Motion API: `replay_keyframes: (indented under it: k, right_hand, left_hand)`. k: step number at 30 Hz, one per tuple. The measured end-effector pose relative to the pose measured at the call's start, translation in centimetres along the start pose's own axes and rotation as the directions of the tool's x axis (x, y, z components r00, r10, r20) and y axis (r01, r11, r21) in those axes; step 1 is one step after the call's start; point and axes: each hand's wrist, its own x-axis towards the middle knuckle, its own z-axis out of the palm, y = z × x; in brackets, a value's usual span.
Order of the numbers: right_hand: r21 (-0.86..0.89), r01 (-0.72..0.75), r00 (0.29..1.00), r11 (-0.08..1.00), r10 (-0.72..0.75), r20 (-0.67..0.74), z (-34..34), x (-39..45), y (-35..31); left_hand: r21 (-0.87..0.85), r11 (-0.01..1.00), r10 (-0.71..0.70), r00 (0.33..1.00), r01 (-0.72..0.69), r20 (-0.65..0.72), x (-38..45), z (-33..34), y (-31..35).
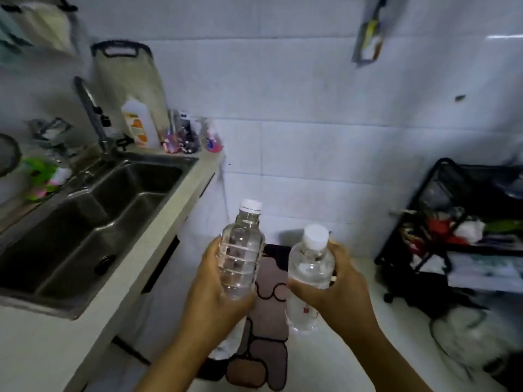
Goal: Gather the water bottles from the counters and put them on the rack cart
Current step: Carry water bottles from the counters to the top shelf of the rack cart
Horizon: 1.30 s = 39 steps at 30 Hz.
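My left hand (218, 290) grips a clear ribbed water bottle (240, 250) with a white cap, held upright over the floor beside the counter. In my right hand (339, 287) is a second clear water bottle (310, 267), white-capped, tilted slightly toward me. Both bottles hang in front of me, a short gap between them. The black rack cart (441, 222) stands at the right against the tiled wall, its shelves holding mixed items.
A steel double sink (93, 222) sits in the pale counter (175, 205) at left, with a faucet, soap bottles and a cutting board behind it. A brown patterned floor mat (268, 321) lies below my hands. White bags rest on the floor by the cart.
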Motion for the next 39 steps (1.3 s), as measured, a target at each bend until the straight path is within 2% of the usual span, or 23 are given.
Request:
replay_keyframes:
  k: [6,12,15,20,26,29,39]
  right_hand:
    - [-0.022,-0.152,0.952,0.988,0.141,-0.272,-9.4,3.5,5.6]
    - [-0.005,-0.283,0.865,0.959,0.253,-0.434,-18.3,10.3,9.3]
    - [0.021,-0.340,0.815,0.940,0.306,-0.492,-22.4,13.7,10.5]
    - [0.029,-0.347,0.737,0.937,0.292,-0.610,-28.3,18.2,12.7]
    - [0.067,-0.339,0.671,0.939,0.291,-0.682,-35.4,23.2,15.6]
    - [0.080,-0.320,0.675,0.944,0.287,-0.680,-36.9,24.5,15.9]
    - [0.109,-0.304,0.663,0.946,0.293,-0.689,-51.0,35.3,23.8]
  left_hand:
    - [-0.067,0.994,0.099,0.961,-0.084,0.258,6.6,11.8,4.6]
    - [-0.055,0.991,0.133,0.875,-0.122,0.466,15.1,23.5,8.5]
    - [-0.044,0.987,0.155,0.835,-0.155,0.527,19.4,28.7,11.1]
    - [-0.052,0.954,0.267,0.753,-0.296,0.602,25.3,36.4,15.2]
    - [-0.121,0.936,0.327,0.688,-0.331,0.648,30.4,45.7,19.5]
    - [-0.161,0.933,0.344,0.675,-0.320,0.652,31.6,47.4,20.9]
    - [-0.184,0.911,0.398,0.671,-0.369,0.625,40.6,63.4,27.8]
